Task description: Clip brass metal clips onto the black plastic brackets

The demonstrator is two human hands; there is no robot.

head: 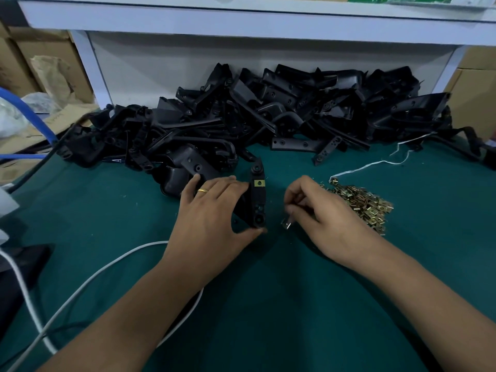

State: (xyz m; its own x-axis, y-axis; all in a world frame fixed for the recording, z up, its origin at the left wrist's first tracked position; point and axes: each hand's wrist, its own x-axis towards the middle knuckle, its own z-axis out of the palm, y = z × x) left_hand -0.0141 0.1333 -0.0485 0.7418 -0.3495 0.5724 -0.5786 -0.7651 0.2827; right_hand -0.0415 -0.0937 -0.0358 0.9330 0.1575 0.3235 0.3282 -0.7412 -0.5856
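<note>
The left hand (pixel 212 210) grips a black plastic bracket (pixel 257 200) on the green mat (pixel 268 304), fingers laid over its far side and thumb hooked under its near end, so the piece stands on edge. One brass clip (pixel 259 183) sits seated on that bracket, near its far end, its yellow face turned up. Just right of the bracket, the right hand (pixel 319 213) is curled in, fingertips pinching a single loose clip (pixel 286 224) that glints silver-gold, held a little off the bracket and not touching it. Right of that hand, and partly under it, lies the heap of brass clips (pixel 362 205), spread on the mat. Beyond the bracket, the big pile of black brackets (pixel 268 114) runs along the back of the mat against the white shelf frame (pixel 241 22). Near the left forearm, on the bracket's near side, a white cable (pixel 88 280) loops across the mat. A gold ring (pixel 202 190) shows on a left-hand finger.
</note>
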